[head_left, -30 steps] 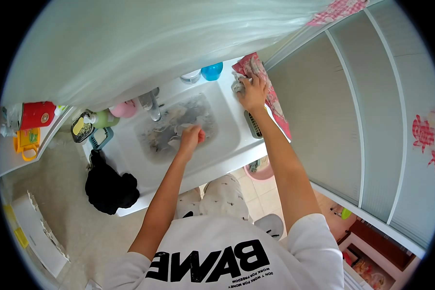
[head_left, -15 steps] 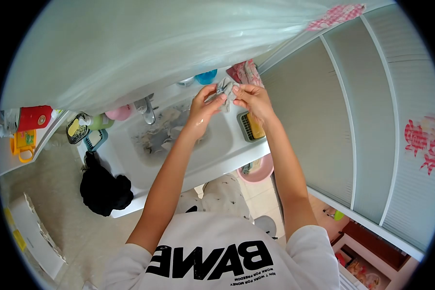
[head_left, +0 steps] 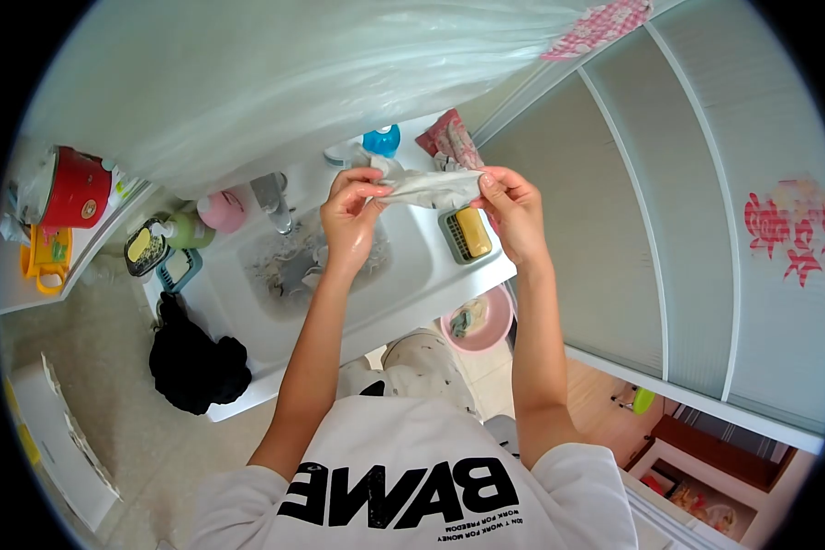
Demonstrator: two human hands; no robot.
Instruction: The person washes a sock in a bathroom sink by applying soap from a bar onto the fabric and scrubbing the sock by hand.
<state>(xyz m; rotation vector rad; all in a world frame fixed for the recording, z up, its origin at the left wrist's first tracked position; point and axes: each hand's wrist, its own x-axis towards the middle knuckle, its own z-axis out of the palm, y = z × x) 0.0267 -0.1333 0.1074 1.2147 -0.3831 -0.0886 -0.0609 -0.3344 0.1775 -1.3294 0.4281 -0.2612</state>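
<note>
A pale grey-white sock [head_left: 428,188], wet and creased, is stretched sideways above the far side of the sink. At its left end my left hand [head_left: 351,220] is closed with the cloth pinched between thumb and fingers. My right hand [head_left: 515,213] pinches the other end. Below them the white sink [head_left: 408,270] holds cloudy water with several soaking light-coloured cloth pieces [head_left: 316,261]. A yellow soap bar [head_left: 473,231] lies in a dish [head_left: 455,240] just under my right hand.
A metal faucet [head_left: 272,203] stands at the sink's back. Black cloth [head_left: 192,357] hangs over the left edge. A pink basin [head_left: 500,321] with cloth in it is below the front edge. Green bottle [head_left: 188,231], pink bottle [head_left: 220,213] and blue bottle [head_left: 382,140] line the rim. Sliding doors [head_left: 605,220] flank the right.
My hands have moved apart, and the sock, bunched between them before, is now drawn out lengthwise. The view has shifted slightly.
</note>
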